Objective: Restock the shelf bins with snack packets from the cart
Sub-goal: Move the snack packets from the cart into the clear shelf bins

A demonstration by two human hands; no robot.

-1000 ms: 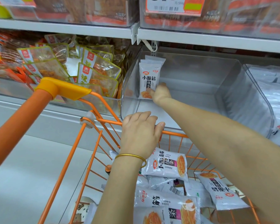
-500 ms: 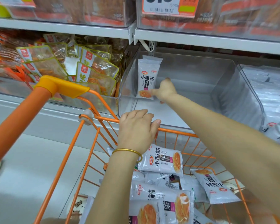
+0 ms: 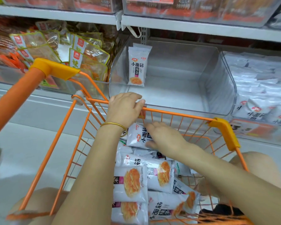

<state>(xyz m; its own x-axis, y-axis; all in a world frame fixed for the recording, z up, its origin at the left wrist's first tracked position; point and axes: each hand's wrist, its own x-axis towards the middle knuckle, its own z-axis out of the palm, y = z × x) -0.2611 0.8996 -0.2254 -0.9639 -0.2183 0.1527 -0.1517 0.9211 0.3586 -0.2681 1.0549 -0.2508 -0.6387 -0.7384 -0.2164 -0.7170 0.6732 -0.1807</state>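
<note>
Left hand (image 3: pixel 125 109) gripping cart rim (image 3: pixel 177 113), right hand (image 3: pixel 166 138) on packet (image 3: pixel 135 138); clear bin (image 3: pixel 217 82) beyond

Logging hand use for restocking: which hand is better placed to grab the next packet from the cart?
Right. The right hand lies open on a white packet atop the cart's pile, while the left hand is occupied holding the cart rim.

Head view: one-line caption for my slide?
Left hand grips cart rim; right hand reaches for a packet inside, below the bin.
</note>
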